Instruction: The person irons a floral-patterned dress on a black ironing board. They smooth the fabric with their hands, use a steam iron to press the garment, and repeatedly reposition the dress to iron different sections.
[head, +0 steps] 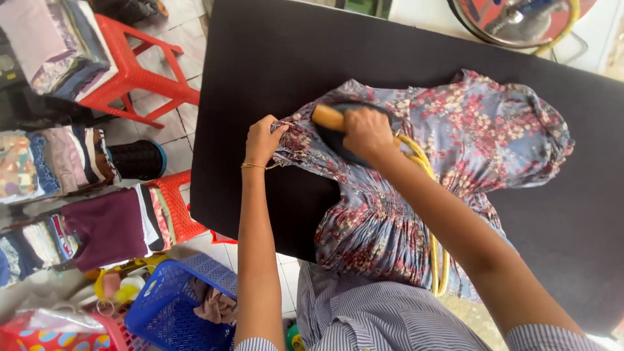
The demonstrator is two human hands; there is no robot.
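Here, right hand gripping iron, left hand pinching floral dress

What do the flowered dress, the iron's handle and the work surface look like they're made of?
Flowered dress: thin woven cloth, matte; it gathers into fine pleats and soft folds. Iron's handle: looks like wood, tan and smooth, though plastic is possible; the right hand covers most of it. Work surface: dark matte covering, probably cloth or felt padding, no shine. The left hand pins the dress edge.
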